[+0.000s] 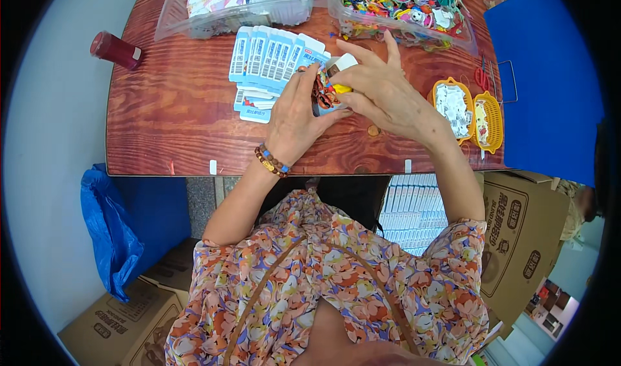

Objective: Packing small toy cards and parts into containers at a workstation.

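My left hand [294, 114] is wrapped round a small blue printed carton [320, 105], with its thumb along the near edge. At the carton's upper right, a pale flap [343, 62] stands up. My right hand [388, 85] pinches a small yellow piece [341, 88] at that end, two of its fingers raised and spread. Part of the yellow piece is hidden, so I cannot tell its kind. Just left of my hands, flattened blue and white cartons [265, 55] lie overlapping in a fanned pile on the wooden table [187, 120].
Along the far side stand a clear bin of paper packets [249, 13] and a clear bin of colourful small toys [420, 30]. Two yellow baskets [490, 130] and red scissors [482, 78] lie at right. A dark red jar [116, 50] is at left. Below right sits a carton of packed boxes [414, 214].
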`<state>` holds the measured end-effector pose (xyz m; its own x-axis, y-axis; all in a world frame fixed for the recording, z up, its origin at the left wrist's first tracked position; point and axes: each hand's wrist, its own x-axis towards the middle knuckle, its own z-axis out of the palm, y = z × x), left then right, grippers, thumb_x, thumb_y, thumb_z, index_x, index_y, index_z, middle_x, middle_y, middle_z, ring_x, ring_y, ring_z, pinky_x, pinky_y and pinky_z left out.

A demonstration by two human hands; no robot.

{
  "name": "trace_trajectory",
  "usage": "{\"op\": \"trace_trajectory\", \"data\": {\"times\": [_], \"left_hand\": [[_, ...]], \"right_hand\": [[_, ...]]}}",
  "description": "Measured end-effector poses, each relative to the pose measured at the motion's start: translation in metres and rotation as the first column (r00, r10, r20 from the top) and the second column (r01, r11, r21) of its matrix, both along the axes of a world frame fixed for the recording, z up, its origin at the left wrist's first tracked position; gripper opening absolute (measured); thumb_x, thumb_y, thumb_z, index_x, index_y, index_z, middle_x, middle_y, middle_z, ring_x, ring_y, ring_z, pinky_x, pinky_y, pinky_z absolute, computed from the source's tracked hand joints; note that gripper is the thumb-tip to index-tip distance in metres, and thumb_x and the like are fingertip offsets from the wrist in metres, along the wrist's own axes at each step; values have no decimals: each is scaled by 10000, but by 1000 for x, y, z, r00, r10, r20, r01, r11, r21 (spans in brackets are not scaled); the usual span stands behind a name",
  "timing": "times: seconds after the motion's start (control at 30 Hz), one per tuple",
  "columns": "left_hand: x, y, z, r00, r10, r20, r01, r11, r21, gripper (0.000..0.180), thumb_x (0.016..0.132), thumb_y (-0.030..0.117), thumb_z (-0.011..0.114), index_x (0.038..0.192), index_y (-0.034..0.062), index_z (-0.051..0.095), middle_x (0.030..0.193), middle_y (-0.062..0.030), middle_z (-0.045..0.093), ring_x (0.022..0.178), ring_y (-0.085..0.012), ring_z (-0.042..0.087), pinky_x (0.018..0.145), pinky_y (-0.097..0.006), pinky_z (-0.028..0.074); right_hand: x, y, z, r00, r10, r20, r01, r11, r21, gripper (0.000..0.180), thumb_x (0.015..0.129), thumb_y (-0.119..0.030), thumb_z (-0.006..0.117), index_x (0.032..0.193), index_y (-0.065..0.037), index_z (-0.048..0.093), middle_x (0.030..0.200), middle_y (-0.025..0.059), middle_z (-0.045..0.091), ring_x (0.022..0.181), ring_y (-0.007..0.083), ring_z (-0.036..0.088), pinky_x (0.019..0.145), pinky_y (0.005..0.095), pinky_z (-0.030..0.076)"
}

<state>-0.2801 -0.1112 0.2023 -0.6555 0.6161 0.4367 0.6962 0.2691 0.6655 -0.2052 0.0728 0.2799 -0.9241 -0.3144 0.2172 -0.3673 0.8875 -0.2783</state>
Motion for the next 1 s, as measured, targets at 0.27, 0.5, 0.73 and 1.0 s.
{"op": "trace_trajectory", "data": {"times": [0.27, 0.5, 0.73, 1.0], "left_hand": [[8, -2, -8, 997, -21, 77, 21, 1000, -1, 778, 705, 271, 867, 1322, -19, 492, 1163, -222, 601, 1039, -384, 623, 848, -421, 541], [26, 5, -31, 989, -129, 76, 137, 984, -115, 762, 720, 261, 856, 1321, -25, 484, 1074, -199, 592, 954, -390, 613, 776, -451, 517], [45, 32, -27, 969, -211, 127, 226, 967, -116, 822, 683, 295, 880, 1329, -26, 486, 1079, -203, 597, 983, -372, 613, 813, -432, 521], [67, 59, -21, 938, -301, 171, 325, 935, -139, 841, 699, 335, 866, 1362, -6, 475, 1084, -203, 598, 987, -372, 615, 832, -442, 526]], "right_hand": [[18, -2, -24, 984, -172, -48, 159, 965, -208, 490, 940, -345, 620, 1337, -80, 508, 1325, 82, 597, 1391, 247, 422, 1164, 648, -9], [40, -26, -64, 964, -234, -124, 235, 972, -5, 503, 875, -351, 691, 1302, -123, 554, 1231, 35, 657, 1314, 253, 501, 1159, 662, 76], [119, 104, -34, 655, -752, 77, 733, 606, -309, 205, 902, -168, 664, 1055, -36, 700, 973, 99, 716, 861, 244, 681, 805, 315, 534], [161, 170, -76, 639, -729, 244, 749, 662, 19, 244, 876, -153, 674, 1087, -31, 679, 1061, 100, 663, 905, 221, 643, 776, 367, 506]]}}
